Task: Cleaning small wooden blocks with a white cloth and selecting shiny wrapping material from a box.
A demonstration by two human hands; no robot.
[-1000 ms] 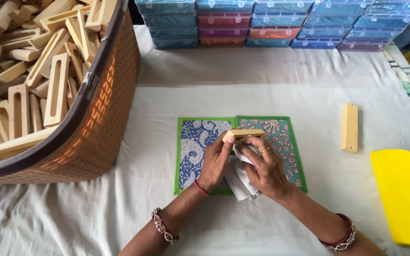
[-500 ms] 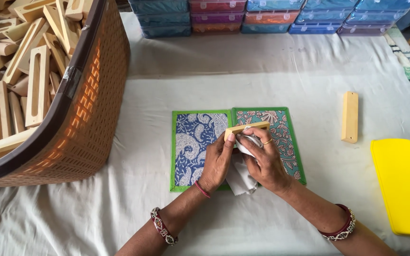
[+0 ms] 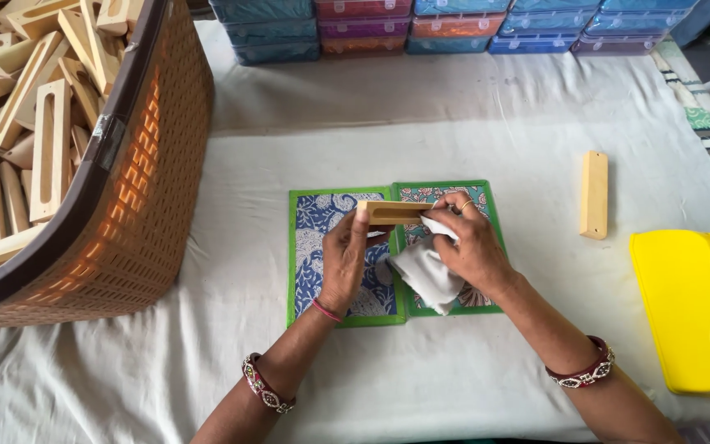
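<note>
My left hand grips the left end of a pale slotted wooden block, holding it level above two patterned green-edged mats. My right hand holds a white cloth and presses it against the block's right end. Both wrists wear beaded bracelets. A second plain wooden block lies upright on the white sheet to the right of the mats, apart from both hands.
A big brown woven basket at the left holds several slotted wooden blocks. A yellow plastic object sits at the right edge. Stacked coloured boxes line the far side of the sheet.
The block has tilted from a slight slant to level, and the right hand with the cloth has shifted along it. The camera view has moved closer.
</note>
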